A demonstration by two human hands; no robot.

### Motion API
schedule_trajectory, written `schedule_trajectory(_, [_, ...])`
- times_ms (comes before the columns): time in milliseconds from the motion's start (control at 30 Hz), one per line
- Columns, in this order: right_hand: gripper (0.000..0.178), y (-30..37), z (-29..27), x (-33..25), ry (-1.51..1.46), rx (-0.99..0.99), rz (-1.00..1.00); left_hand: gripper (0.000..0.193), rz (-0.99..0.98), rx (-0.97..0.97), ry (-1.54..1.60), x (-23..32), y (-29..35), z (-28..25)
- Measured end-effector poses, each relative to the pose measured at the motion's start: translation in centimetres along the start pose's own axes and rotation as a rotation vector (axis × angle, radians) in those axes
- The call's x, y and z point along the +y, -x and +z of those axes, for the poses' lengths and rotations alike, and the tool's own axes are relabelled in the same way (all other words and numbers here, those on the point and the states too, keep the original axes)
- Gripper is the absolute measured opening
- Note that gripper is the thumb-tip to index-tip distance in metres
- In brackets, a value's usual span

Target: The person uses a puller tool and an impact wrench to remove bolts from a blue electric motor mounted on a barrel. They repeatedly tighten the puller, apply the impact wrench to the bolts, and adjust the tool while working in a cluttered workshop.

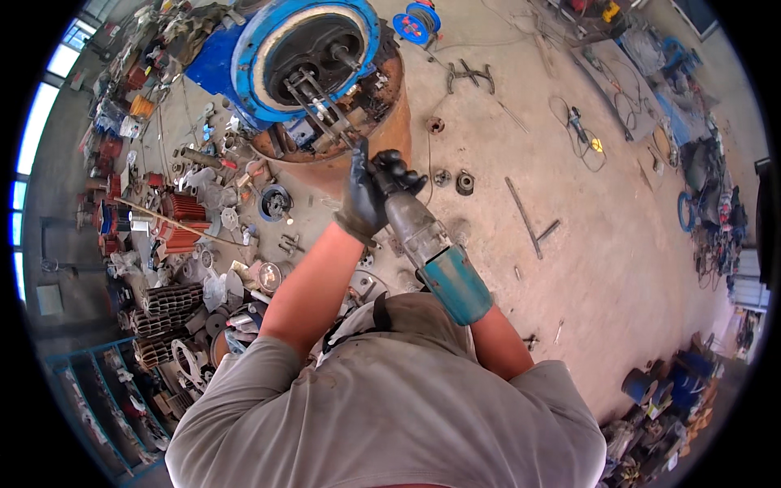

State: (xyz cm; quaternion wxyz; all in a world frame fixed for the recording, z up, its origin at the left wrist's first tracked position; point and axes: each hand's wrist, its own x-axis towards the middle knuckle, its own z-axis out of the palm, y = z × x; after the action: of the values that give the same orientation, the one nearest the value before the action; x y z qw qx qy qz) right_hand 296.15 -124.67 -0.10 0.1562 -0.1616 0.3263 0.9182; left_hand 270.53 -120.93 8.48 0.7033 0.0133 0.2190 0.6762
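Note:
A power tool [427,244] with a grey metal front and a teal body lies slantwise in front of my torso, its nose toward the machine. My left hand [368,191], in a black glove, is closed round the dark nose, with the thumb pointing up along it. My right forearm [498,337] goes under the teal body; the right hand is hidden there. Just beyond the nose stands a rusty drum [374,159] bearing a blue round machine housing [244,61]. A metal puller-like frame with long rods [313,102] sticks out of the housing's dark opening toward my left hand.
Red finned motor parts [183,207] and heaps of scrap crowd the left floor. A blue cable reel [416,26], a puller [470,77], round metal parts [464,183] and a T-shaped bar [525,218] lie ahead and right. A corded grinder [578,126] lies farther right.

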Motion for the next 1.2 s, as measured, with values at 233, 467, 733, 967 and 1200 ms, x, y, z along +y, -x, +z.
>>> schedule_trajectory(233, [0.052, -0.1, -2.3, -0.4, 1.117, -0.057, -0.439, 0.106, 0.149, 0.112, -0.061, 1.0, 2.7, -5.1])
schedule_trajectory(467, [0.014, 3.3, 7.0, 5.1, 2.649, -0.095, -0.839, 0.112, 0.27, 0.161, 0.026, 8.6, -1.7, -7.6])
schedule_trajectory(733, [0.034, 0.9, 0.9, -1.3, 1.874, 0.075, -0.497, 0.099, 0.347, -0.019, 0.181, 13.9, -8.8, -2.2])
schedule_trajectory(967, [0.044, -0.5, 1.2, -4.9, 2.108, -0.096, -0.62, 0.096, 0.15, -0.302, 0.309, 16.2, -10.7, -7.6])
schedule_trajectory(1200, [0.038, -0.4, 4.2, -4.8, 2.19, -0.257, -0.788, 0.081, 0.263, -0.161, 0.135, 16.2, -10.6, -6.8])
